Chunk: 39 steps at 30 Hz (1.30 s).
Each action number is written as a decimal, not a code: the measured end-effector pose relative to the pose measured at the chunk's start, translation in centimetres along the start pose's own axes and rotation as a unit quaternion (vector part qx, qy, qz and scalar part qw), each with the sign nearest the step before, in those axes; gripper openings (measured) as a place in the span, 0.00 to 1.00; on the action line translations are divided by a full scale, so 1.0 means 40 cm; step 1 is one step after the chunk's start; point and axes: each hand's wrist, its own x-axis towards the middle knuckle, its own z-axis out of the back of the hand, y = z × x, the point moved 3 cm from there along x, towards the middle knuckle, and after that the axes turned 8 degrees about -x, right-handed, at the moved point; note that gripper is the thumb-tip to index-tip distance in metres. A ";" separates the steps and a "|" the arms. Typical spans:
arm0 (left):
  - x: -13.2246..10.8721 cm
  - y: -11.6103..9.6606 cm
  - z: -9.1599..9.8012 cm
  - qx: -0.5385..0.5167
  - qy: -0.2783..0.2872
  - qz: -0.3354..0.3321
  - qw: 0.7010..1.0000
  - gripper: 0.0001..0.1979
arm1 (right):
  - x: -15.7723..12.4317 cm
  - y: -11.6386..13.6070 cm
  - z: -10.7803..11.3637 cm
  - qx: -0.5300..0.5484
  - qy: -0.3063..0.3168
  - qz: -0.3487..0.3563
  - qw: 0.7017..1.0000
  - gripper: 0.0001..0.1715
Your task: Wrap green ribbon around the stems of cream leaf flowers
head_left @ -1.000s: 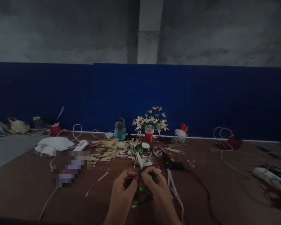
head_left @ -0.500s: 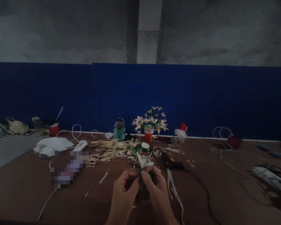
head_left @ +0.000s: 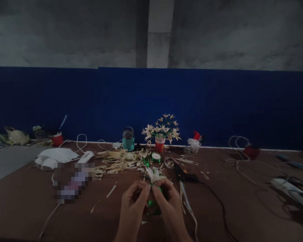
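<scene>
Lily-shaped flower (head_left: 154, 176): six o'clock in view | left hand (head_left: 133, 200) and right hand (head_left: 168, 200): pinched together on its base | step: probably binding with green ribbon (head_left: 151, 203) | next: seemingly calls for snug, even tension, firm pinch

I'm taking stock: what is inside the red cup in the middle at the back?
Pale, star-shaped flowers stand in the red cup, with green showing among them. Its wall hides their lower ends and anything else inside.
</scene>
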 end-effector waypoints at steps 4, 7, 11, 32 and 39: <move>0.000 0.005 -0.003 -0.080 -0.012 0.059 0.995 0.17 | 0.002 -0.003 0.000 0.038 0.016 -0.024 0.999 0.15; 0.005 0.007 -0.006 -0.142 0.009 0.095 0.985 0.17 | 0.009 -0.005 -0.001 0.093 0.036 -0.058 0.993 0.15; 0.018 -0.005 -0.014 -0.178 0.051 0.144 0.972 0.15 | 0.035 0.002 0.006 0.121 0.075 -0.091 0.986 0.15; 0.218 -0.033 -0.103 -0.289 0.243 0.432 0.819 0.08 | 0.278 0.050 0.035 0.199 0.247 -0.098 0.943 0.13; 0.270 -0.008 -0.097 -0.292 0.242 0.452 0.807 0.08 | 0.335 -0.001 0.027 0.222 0.239 -0.108 0.939 0.14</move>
